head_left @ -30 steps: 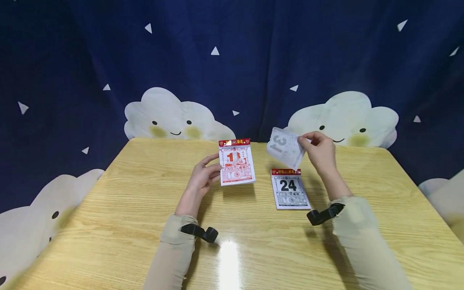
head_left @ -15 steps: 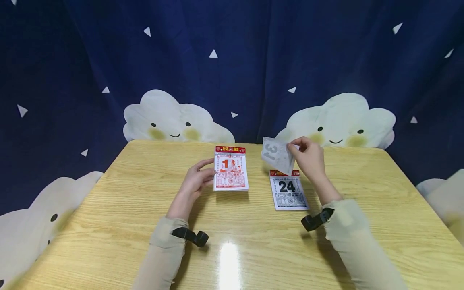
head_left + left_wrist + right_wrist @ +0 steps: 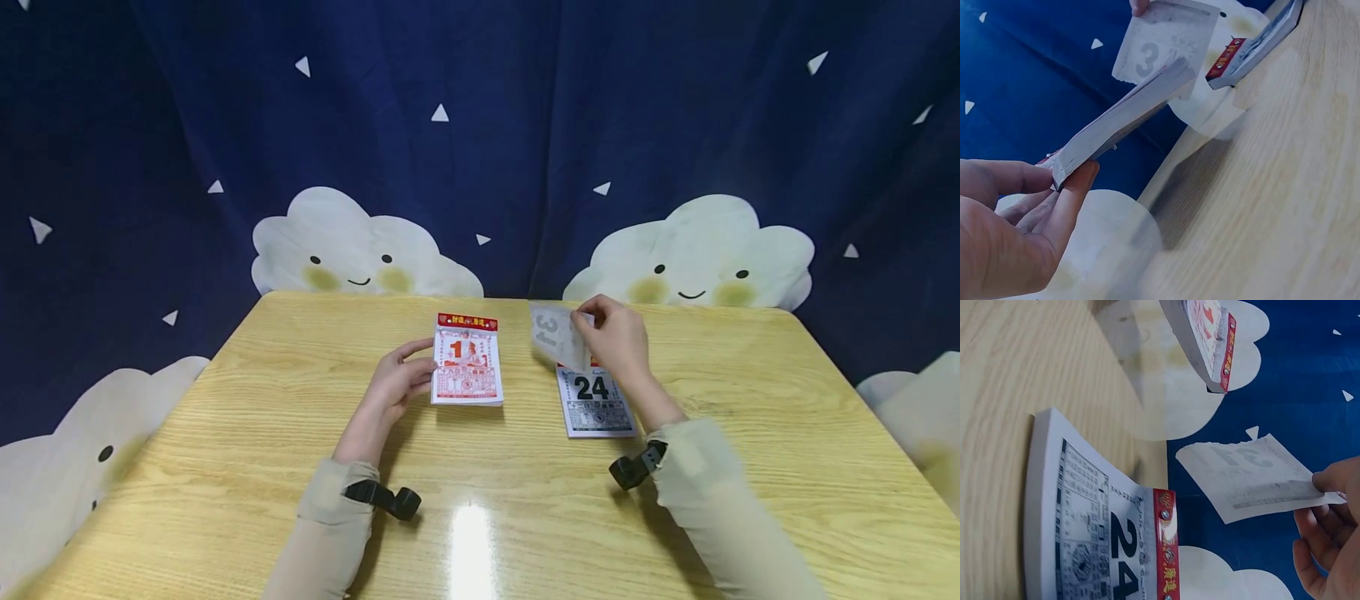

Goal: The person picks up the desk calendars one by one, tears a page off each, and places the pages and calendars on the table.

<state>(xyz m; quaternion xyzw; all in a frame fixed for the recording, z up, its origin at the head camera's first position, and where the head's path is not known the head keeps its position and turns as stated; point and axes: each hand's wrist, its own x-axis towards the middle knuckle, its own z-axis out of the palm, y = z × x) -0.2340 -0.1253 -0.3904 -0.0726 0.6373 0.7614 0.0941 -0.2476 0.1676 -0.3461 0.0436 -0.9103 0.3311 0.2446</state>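
Observation:
My left hand (image 3: 393,379) pinches the left edge of a tear-off calendar (image 3: 467,367) with a red header and red print. This pad is held above the table, its shadow below it in the left wrist view. Between thumb and fingertips, my right hand (image 3: 618,337) pinches a loose calendar page (image 3: 1247,472) by one edge. A grey 31 shows faintly and turned on the thin sheet. Below the page lies a second tear-off calendar (image 3: 596,408), showing a black 24; the sheet and right hand partly cover its red header in the head view.
The pale wooden table (image 3: 225,483) spreads around both hands, with a bright light reflection near its front. A dark blue curtain (image 3: 487,125) with white triangles and smiling clouds hangs behind the far edge. Small black cameras are strapped to both wrists.
Both hands have moved left and toward the table's front, carrying the red-printed calendar and the loose page. The page now overlaps the header of the 24 calendar, which stays on the table.

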